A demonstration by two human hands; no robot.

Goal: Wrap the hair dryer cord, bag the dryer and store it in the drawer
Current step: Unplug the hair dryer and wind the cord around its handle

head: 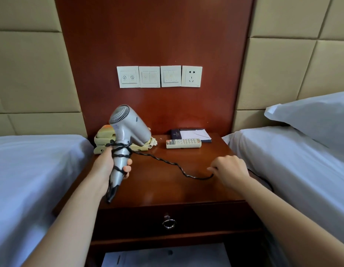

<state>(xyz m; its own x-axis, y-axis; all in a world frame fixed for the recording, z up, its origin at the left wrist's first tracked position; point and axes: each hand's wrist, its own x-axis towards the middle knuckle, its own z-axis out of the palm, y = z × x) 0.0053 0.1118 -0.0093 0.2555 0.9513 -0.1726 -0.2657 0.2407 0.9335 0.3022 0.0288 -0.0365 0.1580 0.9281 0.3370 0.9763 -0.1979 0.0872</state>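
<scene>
Four wall plates (159,76), two beds (28,170).

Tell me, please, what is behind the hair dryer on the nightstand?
Behind the hair dryer, held in the left hand, a beige telephone sits on the nightstand. The dryer covers most of it; only its left side and a bit of coiled cord show.

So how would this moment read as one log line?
step: wrapping cord | left hand: holds dryer handle | right hand: pulls cord | drawer: closed
</scene>
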